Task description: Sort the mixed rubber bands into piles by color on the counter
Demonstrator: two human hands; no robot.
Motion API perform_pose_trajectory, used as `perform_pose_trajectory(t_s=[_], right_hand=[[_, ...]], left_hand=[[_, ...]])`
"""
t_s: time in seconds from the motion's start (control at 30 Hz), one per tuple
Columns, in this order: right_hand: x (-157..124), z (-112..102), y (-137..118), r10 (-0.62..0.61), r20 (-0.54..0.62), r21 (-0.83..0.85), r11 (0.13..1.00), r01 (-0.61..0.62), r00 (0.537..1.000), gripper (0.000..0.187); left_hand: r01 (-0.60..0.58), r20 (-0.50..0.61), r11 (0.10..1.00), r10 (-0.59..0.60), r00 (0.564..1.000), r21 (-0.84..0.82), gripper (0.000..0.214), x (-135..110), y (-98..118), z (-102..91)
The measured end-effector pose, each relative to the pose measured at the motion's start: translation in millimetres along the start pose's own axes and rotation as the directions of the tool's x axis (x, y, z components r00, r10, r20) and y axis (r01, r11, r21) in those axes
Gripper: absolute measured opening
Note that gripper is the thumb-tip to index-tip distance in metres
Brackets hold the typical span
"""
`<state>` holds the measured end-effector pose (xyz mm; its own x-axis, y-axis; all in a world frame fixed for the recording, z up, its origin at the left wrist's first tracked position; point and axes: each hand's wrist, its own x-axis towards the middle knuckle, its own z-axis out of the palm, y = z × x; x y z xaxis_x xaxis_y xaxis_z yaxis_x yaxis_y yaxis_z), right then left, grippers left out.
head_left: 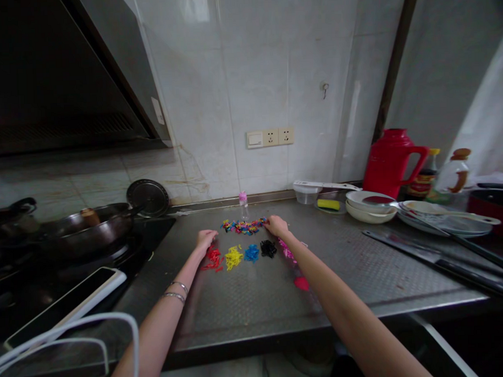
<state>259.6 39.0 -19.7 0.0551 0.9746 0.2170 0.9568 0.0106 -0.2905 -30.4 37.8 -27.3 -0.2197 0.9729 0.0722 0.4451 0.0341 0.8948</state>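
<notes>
A row of mixed small coloured pieces (pixel 243 228), thin and too small to name, lies across the metal counter. My right hand (pixel 276 226) is at its right end, fingertips pinched together against the pieces. My left hand (pixel 206 239) is closed just above a red pile (pixel 213 258); whatever its fingers hold is hidden. Sorted by colour, a yellow pile (pixel 233 257), a blue pile (pixel 251 253) and a black pile (pixel 268 248) sit between my arms. Pink pieces (pixel 287 252) are partly covered by my right forearm, near a flat pinkish-red item (pixel 301 284).
Behind the row stands a small clear bottle with a pink cap (pixel 244 205). A pan (pixel 88 230) is on the stove at left, with a phone-like device (pixel 66 305) and white cable nearer. Bowls (pixel 370 211), a yellow sponge (pixel 328 205), a red jug (pixel 389 164) and a knife (pixel 406 249) are at right.
</notes>
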Motion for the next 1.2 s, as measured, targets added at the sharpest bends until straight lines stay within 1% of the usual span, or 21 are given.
perform_pose_trajectory(t_s=[0.13,0.3,0.5,0.63,0.7,0.8,0.9,0.97,1.07,1.13,1.2], right_hand=[[2,3,0,0.009,-0.018,0.001,1.000,-0.009,1.000,0.026],[2,3,3,-0.019,-0.051,0.023,1.000,0.021,0.999,0.024],[-1,-4,2,0.021,-0.078,0.123,0.992,-0.011,0.997,0.022],[-5,-9,-12,-0.025,-0.125,0.200,0.979,0.050,0.992,0.019],[-9,-11,-24,-0.064,-0.141,0.234,0.967,0.096,0.988,0.018],[-18,-11,-49,-0.160,-0.146,0.289,0.937,0.197,0.976,0.018],[-32,-8,-79,-0.285,-0.147,0.326,0.890,0.319,0.947,0.017],[-42,-5,-99,-0.389,-0.144,0.340,0.844,0.415,0.910,0.018],[-57,2,-126,-0.509,-0.140,0.339,0.782,0.524,0.850,0.017],[-65,6,-139,-0.575,-0.118,0.349,0.739,0.576,0.809,0.017],[-70,8,-146,-0.630,-0.087,0.360,0.703,0.614,0.772,0.019]], left_hand=[[-0.026,0.001,1.000,0.026,1.000,-0.011,0.021,-2,0,-1.1],[-0.039,-0.006,0.999,0.039,0.999,0.006,0.020,1,-3,-0.9],[-0.048,-0.012,0.999,0.048,0.999,0.001,0.019,3,-5,0.5],[-0.071,-0.039,0.997,0.071,0.997,-0.014,0.018,3,-6,1.3],[-0.072,-0.046,0.997,0.071,0.996,-0.017,0.018,2,-5,0.9],[-0.065,-0.050,0.998,0.064,0.997,-0.024,0.019,0,-3,0.0],[-0.082,-0.047,0.996,0.081,0.996,-0.030,0.021,0,-3,-0.9],[-0.100,-0.051,0.994,0.098,0.994,-0.033,0.022,-1,-2,-1.5],[-0.124,-0.051,0.991,0.122,0.991,-0.039,0.020,-5,-1,-2.6],[-0.133,-0.049,0.990,0.131,0.990,-0.044,0.020,-8,1,-3.2],[-0.136,-0.052,0.989,0.134,0.990,-0.050,0.020,-9,1,-3.6]])
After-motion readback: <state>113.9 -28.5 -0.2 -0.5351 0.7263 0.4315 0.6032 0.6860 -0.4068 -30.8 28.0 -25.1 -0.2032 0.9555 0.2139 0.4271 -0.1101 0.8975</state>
